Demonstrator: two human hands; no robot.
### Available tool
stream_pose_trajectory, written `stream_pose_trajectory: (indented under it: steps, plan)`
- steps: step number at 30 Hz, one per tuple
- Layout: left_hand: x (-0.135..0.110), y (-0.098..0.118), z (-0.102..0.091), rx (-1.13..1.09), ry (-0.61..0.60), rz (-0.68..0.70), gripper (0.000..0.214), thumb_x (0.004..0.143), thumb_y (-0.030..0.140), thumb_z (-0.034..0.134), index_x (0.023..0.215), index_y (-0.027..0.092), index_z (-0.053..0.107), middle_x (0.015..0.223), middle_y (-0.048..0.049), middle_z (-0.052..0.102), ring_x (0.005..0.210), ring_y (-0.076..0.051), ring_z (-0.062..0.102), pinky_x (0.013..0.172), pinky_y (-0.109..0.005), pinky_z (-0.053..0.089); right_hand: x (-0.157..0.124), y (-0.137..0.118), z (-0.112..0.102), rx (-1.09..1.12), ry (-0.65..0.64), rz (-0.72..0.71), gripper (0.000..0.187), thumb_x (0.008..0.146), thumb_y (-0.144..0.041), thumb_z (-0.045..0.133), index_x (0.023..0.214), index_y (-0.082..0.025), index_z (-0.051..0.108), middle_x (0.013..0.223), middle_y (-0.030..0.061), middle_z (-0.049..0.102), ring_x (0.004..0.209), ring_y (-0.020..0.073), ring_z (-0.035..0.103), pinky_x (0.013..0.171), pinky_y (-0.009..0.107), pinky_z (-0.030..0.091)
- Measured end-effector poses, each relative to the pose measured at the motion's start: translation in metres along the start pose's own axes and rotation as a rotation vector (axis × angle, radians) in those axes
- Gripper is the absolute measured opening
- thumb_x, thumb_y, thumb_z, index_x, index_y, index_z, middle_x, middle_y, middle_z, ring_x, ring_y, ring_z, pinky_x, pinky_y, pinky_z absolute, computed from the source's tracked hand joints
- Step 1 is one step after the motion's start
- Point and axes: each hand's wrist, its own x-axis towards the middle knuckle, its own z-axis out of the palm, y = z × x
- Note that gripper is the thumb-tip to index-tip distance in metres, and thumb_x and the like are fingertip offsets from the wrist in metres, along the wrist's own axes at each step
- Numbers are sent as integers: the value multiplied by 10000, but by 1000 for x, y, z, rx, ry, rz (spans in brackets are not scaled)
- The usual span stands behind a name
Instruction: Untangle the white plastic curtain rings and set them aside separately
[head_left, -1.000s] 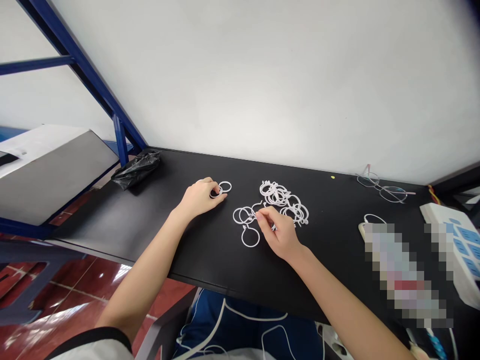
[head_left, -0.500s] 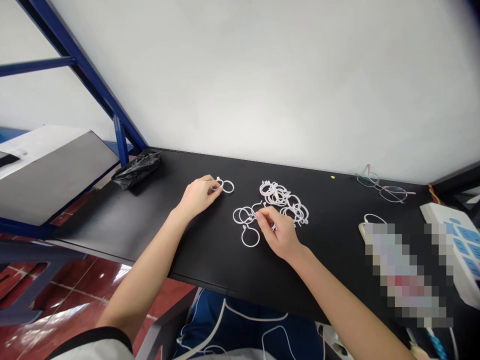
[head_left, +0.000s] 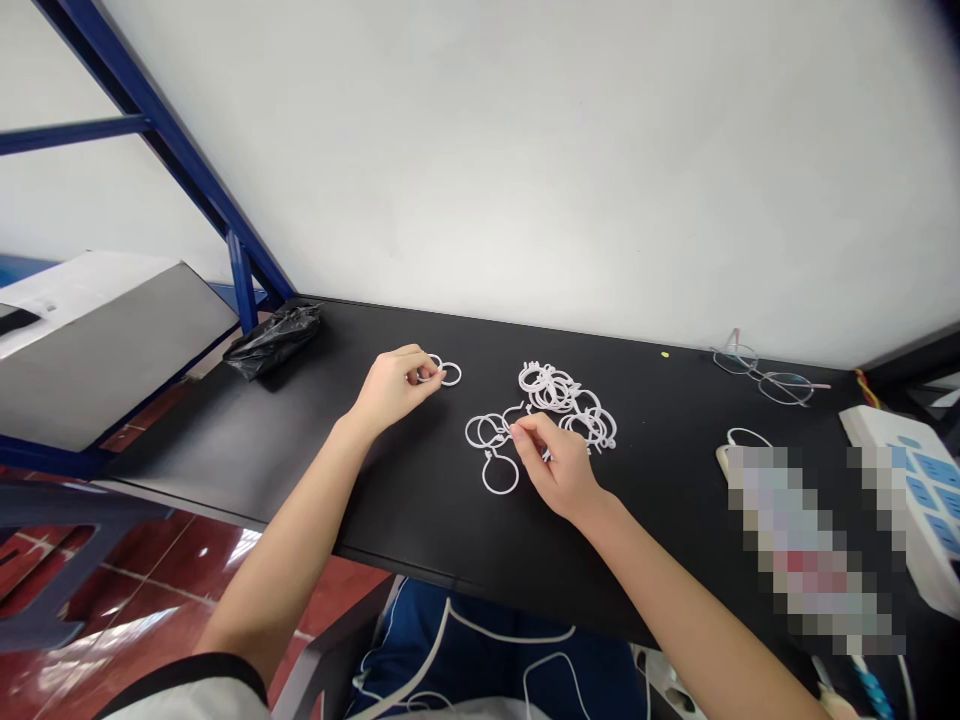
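My left hand (head_left: 397, 388) is closed, thumb and fingers pinched at two overlapping white curtain rings (head_left: 451, 374) on the black table. Its fingers cover part of these rings. To the right, my right hand (head_left: 559, 462) has thumb and forefinger pressed together at the edge of a white curtain ring (head_left: 511, 409), partly hidden by the fingertips. Several more white rings lie just left of it, and a loose ring (head_left: 500, 475) with a small eyelet rests nearest the front. Behind the right hand is a tangled pile of white rings (head_left: 551, 388).
A crumpled black plastic bag (head_left: 274, 342) lies at the table's left end. Eyeglasses (head_left: 784, 388) sit at the back right. A blurred-out phone-like object (head_left: 723, 466) and a white and blue power strip (head_left: 874, 425) occupy the right side. A white wall (head_left: 480, 180) borders the table's back.
My left hand has shifted slightly, and the rings at its fingertips have moved a little to the left. My right hand has stayed in place.
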Motion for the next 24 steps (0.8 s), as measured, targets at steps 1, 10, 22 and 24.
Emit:
stream_pose_trajectory:
  steps: [1, 10, 22, 24]
  plan:
    - [0, 1, -1, -18, -22, 14, 236, 846, 324, 614, 680, 157, 631, 717, -5, 594, 532, -77, 452, 563, -220, 380, 0, 0, 0, 2, -2, -1, 137, 977, -203, 477, 844, -209, 507, 580, -67, 428, 473, 69, 389, 473, 203, 325]
    - [1, -2, 3, 60, -336, -25, 282, 781, 379, 706, 629, 169, 596, 665, 18, 613, 592, -103, 498, 579, -232, 346, -1, -1, -1, 3, -7, -9, 129, 980, -202, 472, 858, -208, 514, 582, -67, 439, 473, 70, 402, 480, 202, 337]
    - [1, -3, 0, 85, -251, -73, 372, 864, 434, 585, 611, 175, 498, 649, 12, 555, 574, -109, 484, 602, -249, 375, -1, 0, 0, -6, -19, -1, 148, 986, -219, 461, 846, -210, 511, 580, -62, 443, 468, 73, 399, 477, 210, 330]
    - [1, -4, 0, 93, -207, -77, 230, 844, 377, 596, 729, 180, 562, 790, -1, 597, 601, -108, 531, 629, -254, 411, 0, -1, 0, -4, -20, -2, 150, 986, -220, 459, 845, -209, 509, 581, -61, 443, 467, 74, 398, 475, 212, 328]
